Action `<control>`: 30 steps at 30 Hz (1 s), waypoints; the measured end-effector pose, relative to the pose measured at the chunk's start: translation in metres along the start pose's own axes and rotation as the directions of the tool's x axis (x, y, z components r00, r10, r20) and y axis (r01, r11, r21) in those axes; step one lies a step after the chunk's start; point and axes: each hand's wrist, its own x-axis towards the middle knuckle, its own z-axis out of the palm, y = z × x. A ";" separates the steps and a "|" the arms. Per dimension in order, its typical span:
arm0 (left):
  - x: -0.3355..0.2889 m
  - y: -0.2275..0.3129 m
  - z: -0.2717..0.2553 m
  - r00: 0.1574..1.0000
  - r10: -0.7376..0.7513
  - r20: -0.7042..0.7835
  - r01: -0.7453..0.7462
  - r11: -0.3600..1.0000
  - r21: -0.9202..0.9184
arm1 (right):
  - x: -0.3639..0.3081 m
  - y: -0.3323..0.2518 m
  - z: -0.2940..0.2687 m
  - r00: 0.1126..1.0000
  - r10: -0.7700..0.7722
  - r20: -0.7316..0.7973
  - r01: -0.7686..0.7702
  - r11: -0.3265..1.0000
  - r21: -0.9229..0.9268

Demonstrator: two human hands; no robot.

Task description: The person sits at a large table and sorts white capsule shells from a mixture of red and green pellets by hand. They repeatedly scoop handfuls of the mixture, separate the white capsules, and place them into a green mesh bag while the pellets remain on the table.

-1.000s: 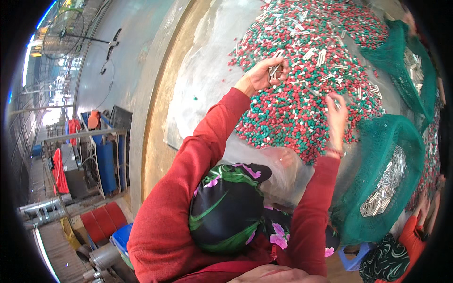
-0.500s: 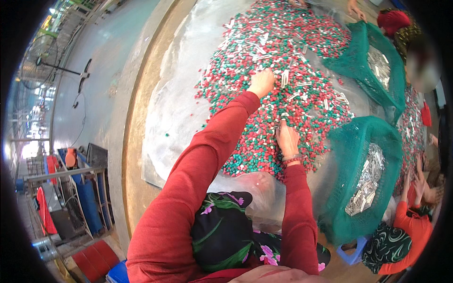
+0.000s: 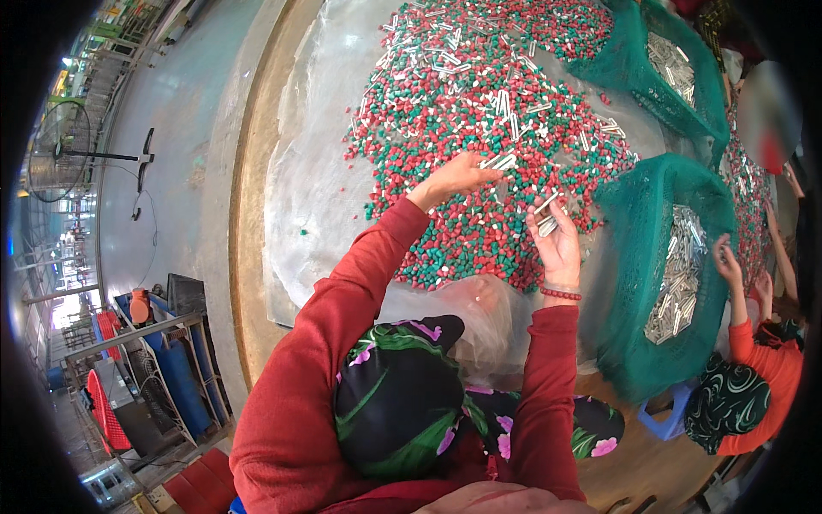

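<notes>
Small red, green and white pieces (image 3: pixel 462 236) lie in a wide pile, with slim white strips (image 3: pixel 505 104) scattered through it. Over the middle of the pile my left hand (image 3: pixel 458 177) pinches a few white strips (image 3: pixel 505 161) at its fingertips. To its right and nearer me, my right hand (image 3: pixel 561 247), palm turned up, has a few more white strips (image 3: pixel 546 224) between thumb and fingers. Right of that hand stands a green net-lined basket (image 3: pixel 625 291) holding many similar strips (image 3: pixel 676 287).
A second green net basket (image 3: pixel 638 94) with strips stands farther back. Clear plastic sheeting (image 3: pixel 300 197) lies under the pile. At right, a co-worker's hand (image 3: pixel 726 261) reaches beside the nearer basket, near a blue stool (image 3: pixel 666 415). A fan (image 3: pixel 60 154) stands far left.
Both hands have come up off the pile with white strips in them. My left hand has drawn back toward me; my right hand has shifted right and turned palm up.
</notes>
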 end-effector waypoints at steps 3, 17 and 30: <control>-0.010 0.022 0.002 0.997 0.009 0.082 -0.022 0.989 0.148 | -0.003 0.009 0.005 1.000 0.013 0.011 -0.014 0.996 0.093; -0.072 0.097 0.113 0.702 0.691 0.170 -0.556 0.384 0.737 | -0.013 0.039 0.003 0.993 -0.106 0.052 0.050 0.778 0.627; 0.011 -0.032 0.084 0.741 0.626 0.244 -0.438 0.174 0.882 | -0.200 -0.205 -0.020 0.696 -0.716 -0.056 0.717 0.689 0.106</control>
